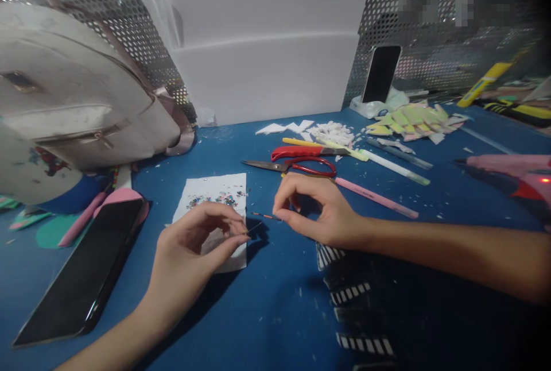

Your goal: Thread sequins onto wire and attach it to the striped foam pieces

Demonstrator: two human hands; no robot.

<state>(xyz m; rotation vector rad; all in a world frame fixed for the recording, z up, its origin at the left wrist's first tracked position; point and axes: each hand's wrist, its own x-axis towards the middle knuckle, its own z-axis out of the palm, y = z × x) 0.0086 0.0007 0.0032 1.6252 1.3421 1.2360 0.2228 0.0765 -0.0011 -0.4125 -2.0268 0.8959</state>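
Note:
My left hand (202, 242) hovers over a white paper sheet (215, 196) strewn with tiny coloured beads (215, 198); its thumb and forefinger pinch a thin needle or thread (255, 226). My right hand (316, 210) pinches the other end, a fine wire with a few small beads strung on it (262, 215). The two hands are a few centimetres apart above the blue table (279, 302).
Red-handled scissors (297, 161), pens (374, 196) and paper scraps (408, 118) lie behind my right hand. A dark phone (86, 273) lies at left below a white bag (64, 101). Another phone (381, 72) leans on the mesh wall beside a white board (267, 55). A pink glue gun (516, 173) sits right.

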